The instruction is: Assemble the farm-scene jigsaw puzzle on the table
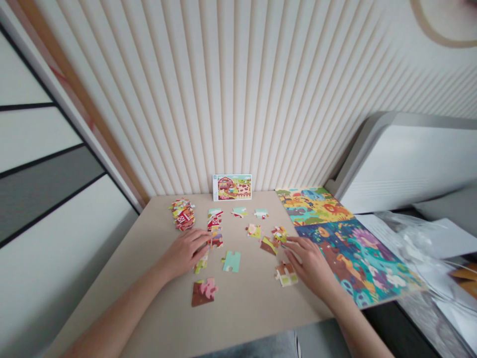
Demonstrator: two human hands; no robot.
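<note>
Pieces [231,261] lie on the table [156,308] right of the left hand [188,249], with a pile [183,215] beyond it; loosely open, it rests on a strip [215,222]. The right hand [308,256], half-curled, touches a cluster [278,233], grip unclear. Right of it, boards [361,261], then clear plastic [412,236]; ahead, ribbed wall [231,94].

A pale ribbed wall [231,89] rises behind the beige worktop [149,298]. Along its right side lie 2 animal scenes: a yellow picture [316,205] at the back, a dark blue picture [361,263] nearer. Beyond, crumpled clear plastic [413,238] rests below a white headboard [413,169]. At left stand white panels [40,238] with 1 grey band [52,174].
</note>
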